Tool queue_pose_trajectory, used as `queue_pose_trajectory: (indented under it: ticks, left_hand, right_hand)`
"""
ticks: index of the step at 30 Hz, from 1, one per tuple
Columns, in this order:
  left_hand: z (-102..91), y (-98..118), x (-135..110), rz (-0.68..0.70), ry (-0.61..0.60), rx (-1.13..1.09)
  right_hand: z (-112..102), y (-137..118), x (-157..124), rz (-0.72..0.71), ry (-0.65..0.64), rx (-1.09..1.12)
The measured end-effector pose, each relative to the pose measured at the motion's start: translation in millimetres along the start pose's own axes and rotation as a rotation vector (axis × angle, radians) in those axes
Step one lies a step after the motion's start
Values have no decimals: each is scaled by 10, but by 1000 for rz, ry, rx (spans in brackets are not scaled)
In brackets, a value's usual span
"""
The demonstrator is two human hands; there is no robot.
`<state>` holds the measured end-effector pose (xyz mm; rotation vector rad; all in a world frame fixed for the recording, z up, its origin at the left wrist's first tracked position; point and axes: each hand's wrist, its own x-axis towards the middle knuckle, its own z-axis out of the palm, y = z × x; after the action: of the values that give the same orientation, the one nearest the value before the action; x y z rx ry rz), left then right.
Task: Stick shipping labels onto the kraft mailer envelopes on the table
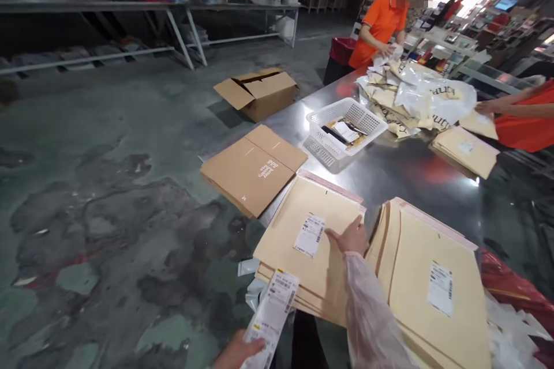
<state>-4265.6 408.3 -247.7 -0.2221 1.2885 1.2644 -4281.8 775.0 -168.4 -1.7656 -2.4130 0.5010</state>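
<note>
My right hand [351, 236], in a clear plastic sleeve, lies flat and open on the top tan mailer envelope [303, 225] of a stack, just right of its white shipping label [309, 234]. My left hand [238, 353], at the bottom edge, is closed on a strip of white shipping labels [272, 314] that rises toward the stack. A second stack of tan mailers [437, 294] with a label lies to the right.
A steel table [389, 173] holds a white plastic basket [346, 130], a flattened cardboard box [253, 168] at its left edge and a heap of plastic bags [419, 98]. An open carton [257, 92] stands on the floor. Two people in orange work at the far side.
</note>
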Motion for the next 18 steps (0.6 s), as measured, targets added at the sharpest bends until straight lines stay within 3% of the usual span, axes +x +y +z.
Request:
queue_pose_trajectory:
  ticks: [3,5,8,11,14,18]
  left_hand:
    - [-102,34,-102,7,-23,-7]
    - [-96,179,-100,31,-60,13]
    - [9,446,-44,77,-141,45]
    - [155,658,-26,101,-202,71]
    - [260,793,-94,93,-246,115]
    - [305,877,-208,93,-197,120]
  right_hand:
    - [-93,199,-58,118,-65,45]
    - [-110,206,-55,118,-18,103]
    - [-147,115,-18,128,70,231]
    - [-368,136,26,137,114,397]
    - [-917,466,78,187,186,517]
    - [-1947,1213,168,257,279,541]
